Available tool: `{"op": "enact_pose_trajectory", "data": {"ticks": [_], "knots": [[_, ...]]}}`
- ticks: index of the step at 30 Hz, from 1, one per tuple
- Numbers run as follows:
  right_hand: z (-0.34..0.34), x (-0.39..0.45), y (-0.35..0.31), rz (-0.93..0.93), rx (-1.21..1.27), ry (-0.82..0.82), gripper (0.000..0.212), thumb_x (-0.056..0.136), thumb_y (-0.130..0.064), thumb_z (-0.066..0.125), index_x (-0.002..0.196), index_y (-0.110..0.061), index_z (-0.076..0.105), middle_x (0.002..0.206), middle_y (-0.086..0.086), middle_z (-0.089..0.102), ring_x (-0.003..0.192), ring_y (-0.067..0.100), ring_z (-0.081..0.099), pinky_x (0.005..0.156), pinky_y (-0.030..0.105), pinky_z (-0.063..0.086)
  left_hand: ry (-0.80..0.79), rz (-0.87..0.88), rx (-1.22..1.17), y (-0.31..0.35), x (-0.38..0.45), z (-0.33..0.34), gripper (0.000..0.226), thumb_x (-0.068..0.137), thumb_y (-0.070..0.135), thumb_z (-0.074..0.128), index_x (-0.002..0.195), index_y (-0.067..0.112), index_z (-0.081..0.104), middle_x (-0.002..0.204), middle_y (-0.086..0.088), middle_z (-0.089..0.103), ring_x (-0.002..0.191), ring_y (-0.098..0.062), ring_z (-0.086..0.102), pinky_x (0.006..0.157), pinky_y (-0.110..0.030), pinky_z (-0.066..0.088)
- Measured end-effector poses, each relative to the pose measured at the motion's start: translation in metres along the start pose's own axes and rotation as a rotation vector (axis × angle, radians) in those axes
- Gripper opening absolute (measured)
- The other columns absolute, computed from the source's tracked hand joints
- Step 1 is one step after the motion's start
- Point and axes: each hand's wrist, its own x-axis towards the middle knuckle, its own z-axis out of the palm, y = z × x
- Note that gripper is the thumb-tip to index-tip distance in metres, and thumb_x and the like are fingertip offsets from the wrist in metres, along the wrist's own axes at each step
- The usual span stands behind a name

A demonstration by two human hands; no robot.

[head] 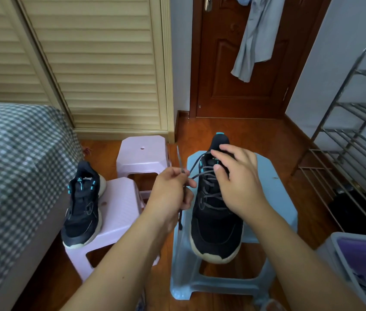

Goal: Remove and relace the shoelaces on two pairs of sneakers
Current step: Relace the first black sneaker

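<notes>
A black sneaker [214,230] with a cream sole and teal accents stands on a pale blue stool [274,198], toe toward me. Its grey shoelace [209,176] crosses the upper eyelets. My left hand [171,194] pinches one lace end left of the shoe; the tip sticks up and a loose tail hangs below the fist. My right hand [237,176] holds the tongue area near the collar, its fingers curled over the top of the shoe. A second black sneaker [83,205] without a visible lace sits on a pink stool [119,212] to the left.
Another pink stool [143,153] stands behind the first. A bed with a checked cover [13,167] fills the left side. A metal shoe rack [352,153] stands at the right, a grey bin with purple lining [364,265] at lower right. A wooden door [240,63] is ahead.
</notes>
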Motion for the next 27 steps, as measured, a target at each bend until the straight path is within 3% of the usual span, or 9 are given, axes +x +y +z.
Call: {"op": "enact_pose_trajectory", "data": {"ticks": [3, 8, 12, 14, 16, 19, 23, 25, 27], "knots": [[0.004, 0.003, -0.007, -0.015, -0.022, -0.021, 0.031, 0.101, -0.029, 0.054, 0.129, -0.025, 0.067, 0.148, -0.009, 0.046, 0.139, 0.017, 0.025, 0.118, 0.039, 0.024, -0.054, -0.021, -0.080, 0.004, 0.002, -0.003, 0.013, 0.102, 0.005, 0.039, 0.102, 0.011, 0.050, 0.062, -0.006, 0.050, 0.039, -0.014, 0.029, 0.039, -0.018, 0.020], [0.011, 0.006, -0.028, -0.024, 0.138, 0.021, 0.016, 0.092, -0.032, 0.068, 0.096, -0.022, 0.080, 0.129, -0.014, 0.059, 0.128, 0.014, 0.035, 0.109, 0.028, 0.029, -0.243, 0.271, 0.386, 0.002, -0.007, -0.007, 0.015, 0.107, 0.023, 0.047, 0.105, 0.025, 0.061, 0.064, 0.012, 0.058, 0.057, -0.005, 0.050, 0.052, -0.018, 0.038], [0.011, 0.004, -0.031, 0.008, 0.151, 0.080, 0.018, 0.095, -0.028, 0.066, 0.086, -0.019, 0.078, 0.104, -0.015, 0.060, 0.110, 0.012, 0.040, 0.097, 0.028, 0.037, -0.064, 0.327, 0.460, 0.000, -0.003, -0.010, 0.015, 0.097, 0.031, 0.056, 0.090, 0.025, 0.068, 0.074, 0.002, 0.069, 0.069, -0.021, 0.065, 0.064, -0.034, 0.054], [0.009, 0.000, -0.032, -0.014, 0.050, 0.089, 0.028, 0.100, -0.032, 0.056, 0.080, -0.019, 0.071, 0.090, -0.011, 0.057, 0.098, 0.015, 0.041, 0.088, 0.037, 0.040, 0.056, 0.310, 0.304, -0.001, 0.002, -0.013, 0.020, 0.086, 0.040, 0.057, 0.091, 0.031, 0.073, 0.081, 0.004, 0.073, 0.081, -0.022, 0.070, 0.077, -0.042, 0.059], [0.009, -0.005, -0.036, -0.107, -0.081, 0.075, 0.034, 0.099, -0.035, 0.048, 0.072, -0.018, 0.062, 0.077, -0.007, 0.051, 0.087, 0.020, 0.044, 0.076, 0.043, 0.040, 0.007, 0.252, 0.117, -0.001, 0.004, -0.013, 0.023, 0.090, 0.041, 0.062, 0.099, 0.028, 0.078, 0.090, 0.003, 0.076, 0.088, -0.020, 0.071, 0.079, -0.038, 0.059], [0.014, -0.012, -0.040, -0.217, -0.171, 0.045, 0.030, 0.094, -0.028, 0.046, 0.069, -0.018, 0.059, 0.072, -0.004, 0.048, 0.080, 0.026, 0.047, 0.068, 0.041, 0.038, -0.061, 0.202, 0.002, 0.002, 0.002, -0.009, 0.015, 0.097, 0.015, 0.066, 0.097, 0.010, 0.079, 0.091, -0.007, 0.077, 0.086, -0.020, 0.072, 0.076, -0.032, 0.057], [0.007, -0.005, -0.027, -0.183, -0.086, 0.018, 0.029, 0.096, -0.035, 0.050, 0.081, -0.024, 0.071, 0.087, -0.009, 0.058, 0.094, 0.021, 0.047, 0.080, 0.040, 0.038, 0.010, 0.106, -0.078, -0.002, 0.007, -0.004, 0.017, 0.098, 0.009, 0.061, 0.088, 0.008, 0.074, 0.080, -0.007, 0.073, 0.073, -0.021, 0.067, 0.065, -0.029, 0.054], [-0.002, 0.005, -0.016, -0.076, -0.028, 0.078, 0.025, 0.100, -0.031, 0.050, 0.105, -0.025, 0.073, 0.109, -0.009, 0.060, 0.110, 0.018, 0.043, 0.093, 0.037, 0.037, 0.067, 0.099, 0.071, -0.005, 0.010, -0.001, 0.019, 0.099, 0.012, 0.059, 0.086, 0.011, 0.071, 0.068, -0.003, 0.067, 0.060, -0.016, 0.059, 0.056, -0.026, 0.048], [-0.007, 0.011, -0.006, 0.008, -0.038, 0.064, 0.029, 0.102, -0.026, 0.048, 0.126, -0.026, 0.065, 0.126, -0.009, 0.055, 0.122, 0.015, 0.036, 0.104, 0.036, 0.035, 0.079, 0.140, 0.311, -0.010, 0.013, 0.002, 0.020, 0.102, 0.022, 0.058, 0.088, 0.013, 0.070, 0.071, -0.001, 0.068, 0.061, -0.013, 0.059, 0.062, -0.029, 0.050]]}}
